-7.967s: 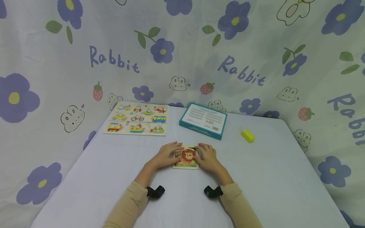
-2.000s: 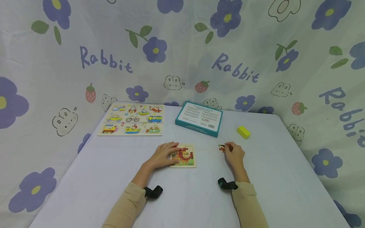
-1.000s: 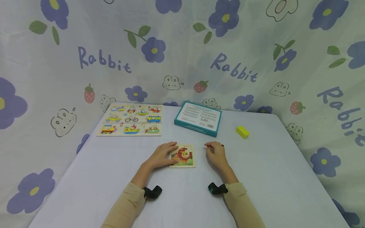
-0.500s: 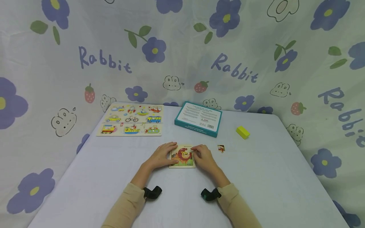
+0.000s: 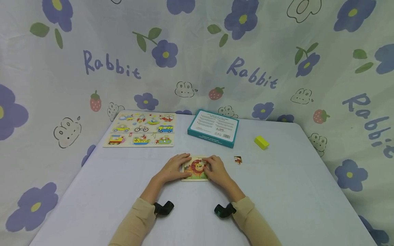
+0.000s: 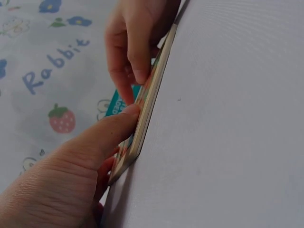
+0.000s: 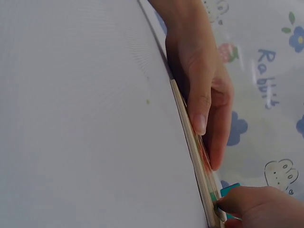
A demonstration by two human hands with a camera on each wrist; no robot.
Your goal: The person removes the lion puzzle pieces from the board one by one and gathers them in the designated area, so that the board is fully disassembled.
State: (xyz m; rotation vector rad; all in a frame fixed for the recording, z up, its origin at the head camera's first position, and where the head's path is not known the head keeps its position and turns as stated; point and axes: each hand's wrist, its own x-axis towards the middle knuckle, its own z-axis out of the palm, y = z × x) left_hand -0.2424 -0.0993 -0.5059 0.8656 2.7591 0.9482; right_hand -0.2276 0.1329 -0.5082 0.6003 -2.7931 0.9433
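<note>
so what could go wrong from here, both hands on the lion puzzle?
1. The right hand covers the lion puzzle's right side while picking at it; the thin board might tip or slide on the smooth table if the left hand eases off.
2. The loose piece lies apart, right of the board; a sweeping sleeve could knock it further away.
3. The fingers hide the piece seams from the head view.
</note>
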